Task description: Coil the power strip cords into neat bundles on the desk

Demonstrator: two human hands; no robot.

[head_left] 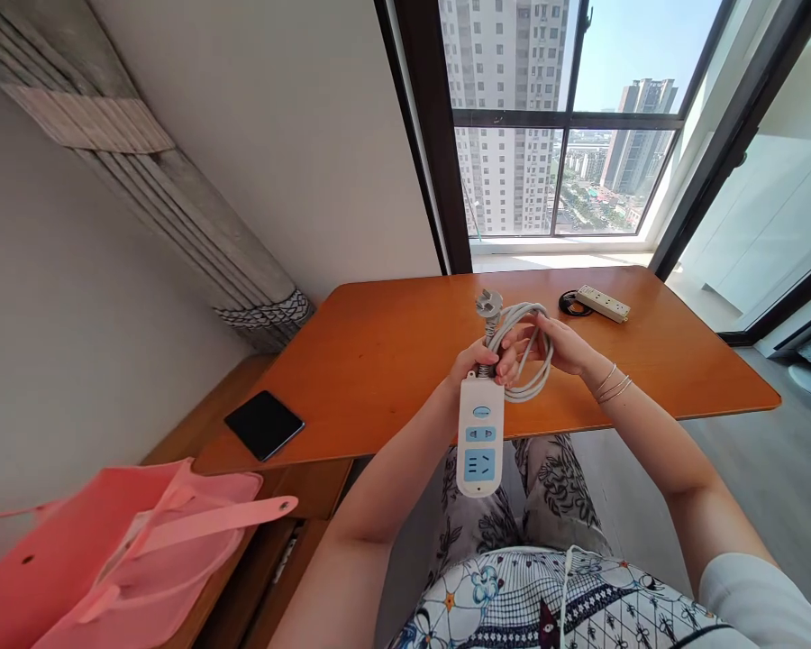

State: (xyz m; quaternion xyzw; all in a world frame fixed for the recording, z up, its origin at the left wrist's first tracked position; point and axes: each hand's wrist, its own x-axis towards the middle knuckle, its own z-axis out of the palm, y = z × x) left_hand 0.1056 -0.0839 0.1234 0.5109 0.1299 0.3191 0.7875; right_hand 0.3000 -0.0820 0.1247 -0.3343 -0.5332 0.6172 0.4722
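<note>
The left hand (474,359) has its grip closed on the white power strip (480,433)'s cord (528,393); the right hand (558,346)'s curls round its loops. A tablet (265,425) lies leftward.

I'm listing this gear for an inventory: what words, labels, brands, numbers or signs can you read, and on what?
None can be read.
White strip: any lettering on its blue oval is too small to read.
Beige strip: any marking is too small to read.
Tablet: none shows.
</note>
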